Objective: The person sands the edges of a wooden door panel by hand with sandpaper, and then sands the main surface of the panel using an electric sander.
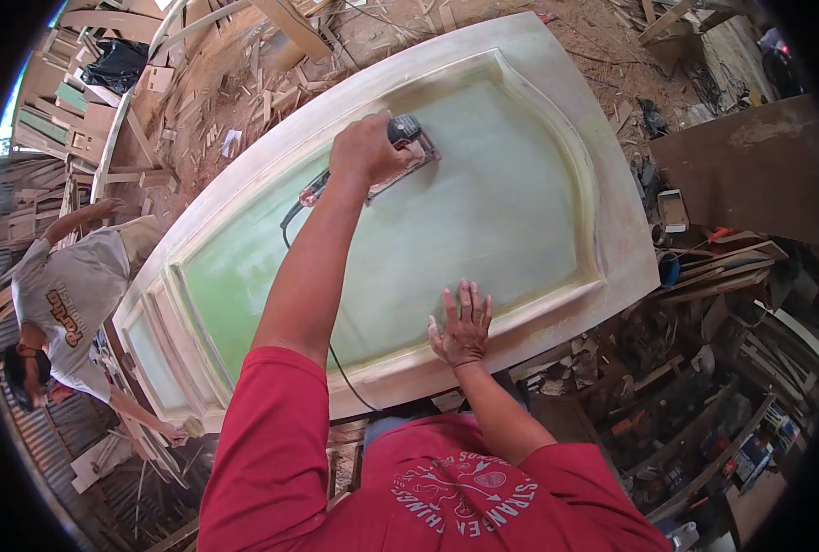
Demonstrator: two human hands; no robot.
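Note:
A large wooden door panel (612, 184) lies flat before me, with a raised moulding around its pale green, dusty inset. My left hand (363, 152) is wrapped over an electric sander (406, 131), which rests on the inset near its upper edge. The sander's black cord (287, 221) loops down under my forearm and over the door's near edge. My right hand (464, 327) lies flat with fingers spread, at the near edge of the inset beside the moulding. Nothing is held in it.
A co-worker (74, 290) in a grey shirt bends at the door's left end, one hand (175, 432) by its corner. Wood scraps (198, 120) litter the dirt floor beyond. At right are a brown board (750, 175), stacked wood strips (722, 267) and a small box (673, 212).

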